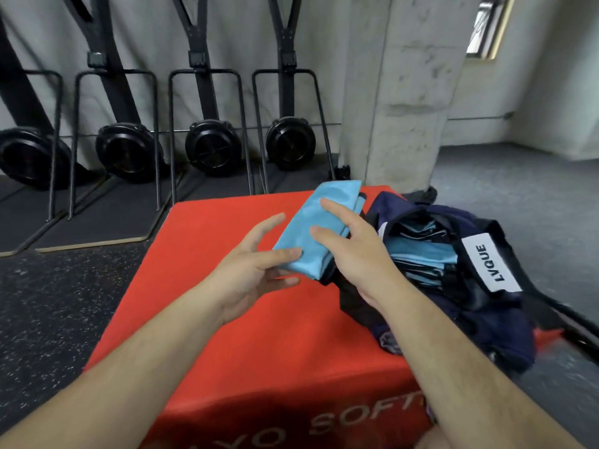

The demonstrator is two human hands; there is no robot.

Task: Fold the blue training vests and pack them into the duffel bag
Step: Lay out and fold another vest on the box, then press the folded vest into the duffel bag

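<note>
A folded light-blue vest hangs just above the red soft box, held between both hands. My left hand pinches its near corner, thumb on top and fingers under. My right hand supports its right edge, index and middle fingers stretched flat over the cloth. To the right lies the open navy duffel bag, with several folded blue vests stacked inside. A white label on its strap reads LVQUE.
The red box stands on dark speckled rubber floor. Behind it a row of black ski-type machines stands against the wall on mats. A concrete pillar rises just beyond the bag. Grey floor extends to the right.
</note>
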